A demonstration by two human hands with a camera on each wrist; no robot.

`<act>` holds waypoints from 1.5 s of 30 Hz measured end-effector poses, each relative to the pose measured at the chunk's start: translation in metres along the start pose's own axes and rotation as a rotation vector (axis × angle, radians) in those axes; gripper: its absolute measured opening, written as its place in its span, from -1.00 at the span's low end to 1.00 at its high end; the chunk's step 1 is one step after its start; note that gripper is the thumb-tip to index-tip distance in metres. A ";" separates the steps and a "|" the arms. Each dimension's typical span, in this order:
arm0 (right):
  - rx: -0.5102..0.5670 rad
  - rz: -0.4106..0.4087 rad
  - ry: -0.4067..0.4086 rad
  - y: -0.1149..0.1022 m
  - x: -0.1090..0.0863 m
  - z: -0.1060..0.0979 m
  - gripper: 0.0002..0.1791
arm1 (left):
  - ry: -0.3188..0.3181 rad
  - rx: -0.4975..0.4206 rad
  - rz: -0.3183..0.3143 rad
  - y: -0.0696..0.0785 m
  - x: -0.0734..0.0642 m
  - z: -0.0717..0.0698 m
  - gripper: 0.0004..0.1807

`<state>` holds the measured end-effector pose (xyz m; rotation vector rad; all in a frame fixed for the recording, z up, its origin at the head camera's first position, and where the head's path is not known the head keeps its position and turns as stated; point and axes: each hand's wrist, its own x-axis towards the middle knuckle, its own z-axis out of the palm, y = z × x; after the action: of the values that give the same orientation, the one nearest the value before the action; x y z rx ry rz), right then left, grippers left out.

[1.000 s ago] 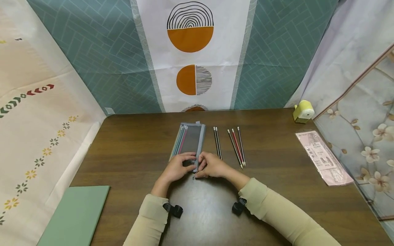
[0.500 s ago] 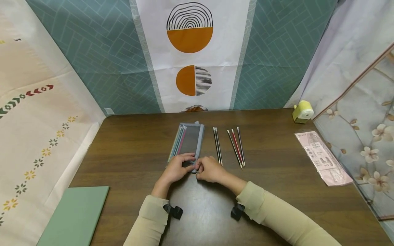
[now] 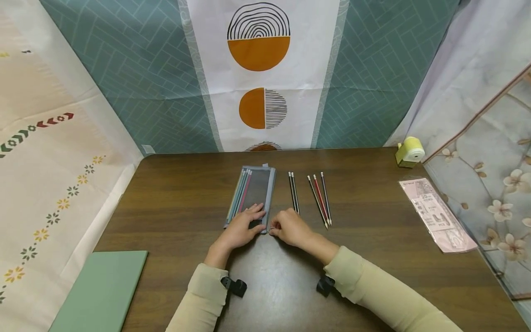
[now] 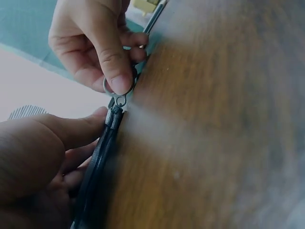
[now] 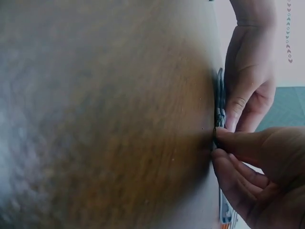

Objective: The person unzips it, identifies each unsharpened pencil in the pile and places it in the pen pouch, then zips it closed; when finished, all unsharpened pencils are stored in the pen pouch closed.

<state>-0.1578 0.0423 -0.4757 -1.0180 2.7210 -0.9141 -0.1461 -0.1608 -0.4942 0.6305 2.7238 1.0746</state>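
A grey see-through zip pencil case (image 3: 259,186) lies flat on the wooden table (image 3: 186,198), with several pencils (image 3: 240,193) along its left side. My left hand (image 3: 240,228) rests on its near end, fingers spread over the case and thumb near the zipper's end. With thumb and fingers, my right hand (image 3: 290,227) pinches a metal ring (image 4: 106,86) at the near right corner. A small loop joins this ring to the end of the zipper (image 4: 102,148). The right fingertips hide part of the ring.
Two dark pencils (image 3: 293,191) lie right of the case, with a red pencil (image 3: 319,198) between two dark ones farther right. A yellow-green pencil sharpener (image 3: 410,152) and a pink packet (image 3: 437,214) sit at the right. A green board (image 3: 101,288) lies front left.
My left fingers have straightened and spread over the case. My right hand has shifted slightly right with the ring, after curling in closer to the corner. The case has barely moved.
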 end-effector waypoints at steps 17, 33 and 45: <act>-0.120 -0.038 0.091 0.013 0.017 -0.003 -0.87 | -0.008 0.042 -0.033 0.005 -0.002 0.002 -0.42; -0.196 0.035 0.192 0.035 0.053 -0.013 -0.87 | -0.002 0.061 -0.038 0.003 -0.004 0.003 -0.40; -0.202 0.096 0.219 0.053 0.078 -0.028 -0.89 | -0.016 0.065 -0.036 0.005 -0.004 0.004 -0.40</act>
<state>-0.2567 0.0395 -0.4738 -0.8528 3.0674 -0.7907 -0.1398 -0.1569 -0.4941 0.5944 2.7549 0.9721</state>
